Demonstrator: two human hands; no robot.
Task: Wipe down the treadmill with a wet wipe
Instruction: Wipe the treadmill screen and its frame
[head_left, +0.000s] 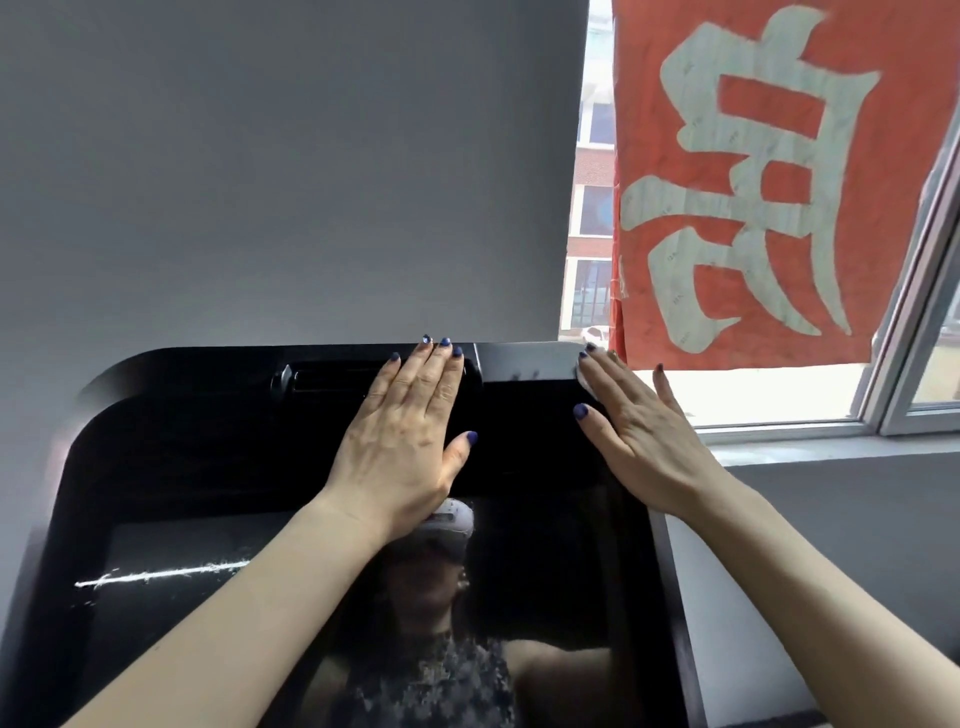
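- Treadmill console (171, 441): glossy black panel with rounded upper corners, filling the lower left and centre of the head view. Smooth, hard, mirror-like finish.
- Recessed slot (332, 382) near the console's top edge: long, narrow, dark. Cannot tell whether anything sits inside it.
- Dark screen (197, 639) in the lower panel: reflective glass; a whitish streak (166, 574) runs across its left part, thin and ragged at the edges.
- Left hand (410, 436): lies flat, palm down, on the upper console, fingers straight and together, tips reaching the top edge just right of the slot. Holds nothing; presses or rests on the panel.
- Right hand (641, 441): flat at the console's upper right corner, fingers straight and spread, thumb out to the left on the black surface.
- Wet wipe (583, 375): white, soft, crumpled; only a small patch shows at the left side of the right fingers. It is trapped between those fingers and the console's top right corner, pressed rather than pinched.
- The two hands are near each other but apart, a bare strip of black panel between them.
- Wall (285, 171) behind: matte grey, plain.
- Window (914, 395) at right: pale metal frame, bright glass. A red paper sheet (893, 171) with a large pale character is stuck over it; surface looks worn and mottled.
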